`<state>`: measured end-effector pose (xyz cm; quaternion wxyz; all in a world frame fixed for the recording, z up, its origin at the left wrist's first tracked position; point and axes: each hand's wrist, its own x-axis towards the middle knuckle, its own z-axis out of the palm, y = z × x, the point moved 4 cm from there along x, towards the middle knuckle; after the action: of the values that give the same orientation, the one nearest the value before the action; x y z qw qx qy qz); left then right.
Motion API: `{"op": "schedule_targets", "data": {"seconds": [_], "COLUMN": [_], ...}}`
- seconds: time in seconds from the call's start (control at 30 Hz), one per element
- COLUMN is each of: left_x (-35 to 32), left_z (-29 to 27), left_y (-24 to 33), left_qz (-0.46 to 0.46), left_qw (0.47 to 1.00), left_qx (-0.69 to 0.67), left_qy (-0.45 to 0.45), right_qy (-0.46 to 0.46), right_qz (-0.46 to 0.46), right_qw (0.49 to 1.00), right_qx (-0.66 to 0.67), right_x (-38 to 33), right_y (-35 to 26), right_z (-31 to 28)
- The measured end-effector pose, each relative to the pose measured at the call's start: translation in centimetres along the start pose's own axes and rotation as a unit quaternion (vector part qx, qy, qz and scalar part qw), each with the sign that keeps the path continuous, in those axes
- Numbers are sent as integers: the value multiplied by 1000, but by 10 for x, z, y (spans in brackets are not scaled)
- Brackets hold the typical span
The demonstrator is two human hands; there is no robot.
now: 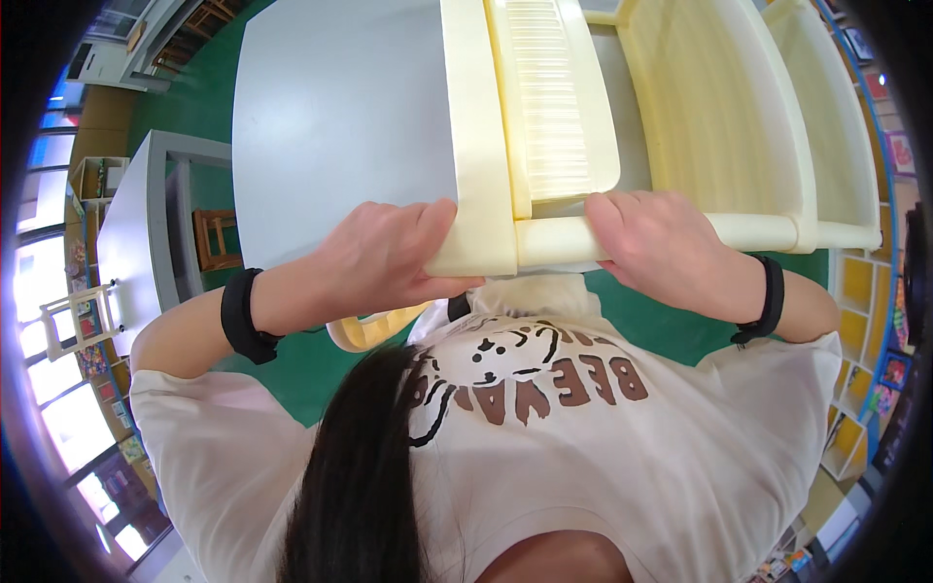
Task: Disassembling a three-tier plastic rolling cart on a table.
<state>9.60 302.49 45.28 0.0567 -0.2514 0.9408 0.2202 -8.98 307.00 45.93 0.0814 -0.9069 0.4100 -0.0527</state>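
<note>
A cream plastic shelf rack [719, 107] lies on its side on the pale grey table, with ribbed and smooth shelf panels joined by round tubes. My left hand [394, 248] is closed on the near end of the rack's flat, wide end piece [478, 146], its thumb side against the edge. My right hand [666, 243] wraps round the near tube [753, 231], beside the corner of the ribbed panel [549, 97]. The fingertips of both hands are partly hidden behind the plastic.
The grey table [340, 107] extends left of the rack. Another grey table [141, 223] and a wooden stool [216, 238] stand further left on the green floor [194, 97]. Below my left forearm is a yellowish curved chair part [364, 333]. Shelves [855, 330] line the right side.
</note>
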Motion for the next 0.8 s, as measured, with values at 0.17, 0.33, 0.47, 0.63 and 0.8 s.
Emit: {"op": "schedule_targets", "data": {"seconds": [0.17, 0.33, 0.47, 0.63, 0.8], "left_x": [-2, -4, -5, -6, -8], "left_z": [-3, -7, -10, -11, -11], "left_y": [-3, -5, -7, -8, -13], "left_qz": [14, 26, 40, 27, 12], "left_qw": [1000, 1000, 999, 1000, 1000], "left_qx": [4, -7, -5, -11, -10], "left_qy": [5, 11, 19, 10, -6], "right_qy": [19, 18, 27, 28, 48], "right_qz": [-7, -6, -7, -5, 0], "right_qw": [1000, 999, 999, 998, 998], "right_qx": [-12, -43, -46, -50, -28], "right_x": [2, 4, 5, 6, 4], "right_y": [0, -1, -1, -3, 0], "right_z": [-1, -2, -5, -6, -6]}}
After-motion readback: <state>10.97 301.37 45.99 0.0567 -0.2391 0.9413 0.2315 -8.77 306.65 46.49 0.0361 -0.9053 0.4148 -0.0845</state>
